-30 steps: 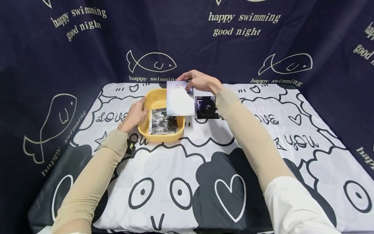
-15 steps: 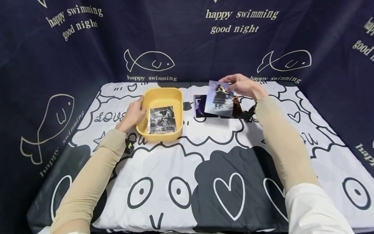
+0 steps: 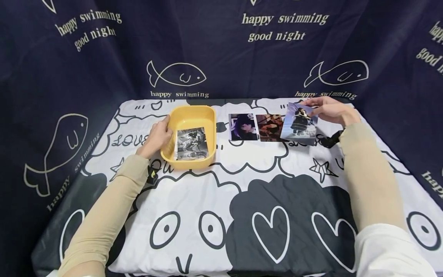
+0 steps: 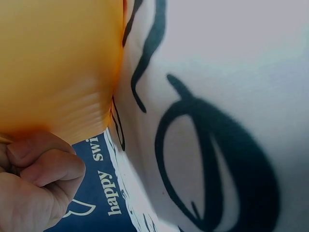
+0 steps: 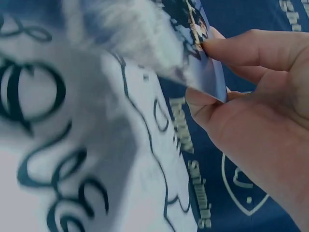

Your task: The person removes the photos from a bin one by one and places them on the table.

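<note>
My right hand (image 3: 328, 109) pinches a bluish photo card (image 3: 299, 122) by its edge, seen close in the right wrist view, where the thumb and fingers of the right hand (image 5: 260, 87) grip the card (image 5: 193, 53). The card is tilted over the cloth. On the left, my left hand (image 3: 158, 134) grips the side rim of a yellow plastic tub (image 3: 192, 164); in the left wrist view its fingers curl at the tub wall (image 4: 58, 63). Black-and-white photo cards (image 3: 191, 144) lie inside the tub. Two more cards lie on the table: a purple-dark one (image 3: 243, 127) and a reddish-brown one (image 3: 269, 127), side by side.
A white tablecloth (image 3: 173, 246) with black cartoon drawings covers the table. Dark blue curtains (image 3: 228, 50) printed with fish and lettering stand behind and at both sides.
My right hand has carried the bluish card rightward from the tub, past the purple-dark and reddish-brown cards, to beside the latter. The left hand stays on the tub rim.
</note>
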{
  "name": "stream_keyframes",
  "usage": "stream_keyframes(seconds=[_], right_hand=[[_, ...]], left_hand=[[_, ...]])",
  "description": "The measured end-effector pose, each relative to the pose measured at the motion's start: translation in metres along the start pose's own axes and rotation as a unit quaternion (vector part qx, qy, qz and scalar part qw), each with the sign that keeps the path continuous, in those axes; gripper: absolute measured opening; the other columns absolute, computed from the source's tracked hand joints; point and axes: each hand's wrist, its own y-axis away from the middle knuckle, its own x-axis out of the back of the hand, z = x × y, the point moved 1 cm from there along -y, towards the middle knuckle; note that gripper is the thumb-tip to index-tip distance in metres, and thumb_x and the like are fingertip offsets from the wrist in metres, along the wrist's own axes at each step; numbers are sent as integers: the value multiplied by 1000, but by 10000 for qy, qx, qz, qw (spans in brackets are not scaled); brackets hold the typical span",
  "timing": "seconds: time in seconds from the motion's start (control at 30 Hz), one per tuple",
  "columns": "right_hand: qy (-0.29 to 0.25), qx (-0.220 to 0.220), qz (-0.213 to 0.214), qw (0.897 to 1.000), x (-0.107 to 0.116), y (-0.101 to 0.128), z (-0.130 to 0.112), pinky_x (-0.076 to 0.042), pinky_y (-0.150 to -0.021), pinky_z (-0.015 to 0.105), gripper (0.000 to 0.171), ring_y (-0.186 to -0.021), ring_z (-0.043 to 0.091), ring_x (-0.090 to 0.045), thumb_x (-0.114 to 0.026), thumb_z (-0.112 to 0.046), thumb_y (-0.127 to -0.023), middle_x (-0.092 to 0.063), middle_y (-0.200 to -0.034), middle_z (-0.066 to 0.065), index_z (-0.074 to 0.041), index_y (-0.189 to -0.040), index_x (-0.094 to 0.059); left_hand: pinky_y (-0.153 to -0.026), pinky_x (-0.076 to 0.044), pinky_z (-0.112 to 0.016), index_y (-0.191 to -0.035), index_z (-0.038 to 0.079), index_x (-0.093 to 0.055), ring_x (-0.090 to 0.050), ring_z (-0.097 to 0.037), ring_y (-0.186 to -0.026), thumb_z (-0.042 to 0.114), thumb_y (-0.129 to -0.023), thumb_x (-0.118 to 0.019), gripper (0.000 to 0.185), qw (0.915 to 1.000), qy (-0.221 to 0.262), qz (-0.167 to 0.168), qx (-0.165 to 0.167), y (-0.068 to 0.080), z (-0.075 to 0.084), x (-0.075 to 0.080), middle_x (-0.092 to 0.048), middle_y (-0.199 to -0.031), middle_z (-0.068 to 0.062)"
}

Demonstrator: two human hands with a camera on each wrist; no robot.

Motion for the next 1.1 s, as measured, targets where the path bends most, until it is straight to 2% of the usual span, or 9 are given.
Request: stream_keyframes(seconds=[0.1,0.27,0.37,0.47,0.6,0.73,0.87,0.97,1.1], right_hand=[[133,-55,-48,9999,11,8,11,-46,-80,18,47,-93,5,-50,-48,15,-86,-56,-106,-9,-14,-121,-59],[190,-260,-93,9994,18,11,31,-46,-82,17,46,-95,3,-51,-48,14,-86,-57,-105,-10,-14,-122,-57],[303,-400,-1,9987,17,8,40,-47,-83,17,46,-95,3,-51,-49,13,-85,-57,-106,-9,-8,-127,-53],[601,-448,117,9971,13,2,44,-46,-83,16,49,-95,1,-50,-49,12,-85,-54,-111,-9,-2,-132,-49],[1114,-389,300,9926,7,-8,43,-40,-87,14,53,-97,-1,-48,-50,11,-83,-55,-109,-12,5,-136,-47],[1519,-351,569,9861,-3,-18,38,-34,-89,16,57,-99,2,-46,-50,11,-80,-57,-103,-14,8,-136,-46],[1901,-317,835,9777,-10,-25,36,-37,-83,16,58,-102,11,-45,-47,12,-78,-59,-115,5,8,-136,-46],[2087,-267,962,9729,-15,-29,34,-41,-75,18,58,-98,15,-46,-44,12,-76,-52,-124,21,9,-134,-47],[2112,-153,1117,9709,-21,-34,31,-42,-69,20,58,-91,17,-48,-41,12,-73,-52,-118,23,9,-130,-51]], left_hand=[[-52,-46,-30,-153,0,-15,-53,-25,-59,5,-93,-38,65,10000,18,-7,5,0,1,0,-54,-127,-34],[-59,-46,-30,-153,0,-16,-57,-28,-70,5,-93,-38,64,10000,-48,31,-34,0,0,0,-52,-133,-33],[-59,-45,-30,-153,0,-16,-55,-25,-65,5,-93,-38,64,10000,-86,22,-39,1,0,0,-61,-111,-31],[-55,-45,-30,-153,0,-15,-49,-21,-55,5,-93,-38,64,10000,-80,-23,-40,1,1,0,-60,-90,-27],[-54,-46,-29,-153,0,-14,-49,-19,-54,5,-93,-38,65,10000,-62,-30,-65,2,1,0,-61,-93,-28],[-53,-46,-29,-153,0,-15,-48,-19,-52,5,-93,-39,65,10000,-83,9,-51,2,0,0,-59,-85,-25],[-54,-46,-29,-153,0,-15,-50,-20,-55,5,-93,-39,65,9999,-76,23,-67,2,0,-1,-60,-89,-26],[-57,-46,-29,-153,0,-16,-53,-24,-62,5,-93,-38,65,9999,-74,26,-76,2,0,-1,-61,-100,-29],[-59,-45,-31,-153,1,-16,-55,-27,-69,6,-93,-38,64,9999,-88,33,-65,2,1,-1,-59,-115,-31]])
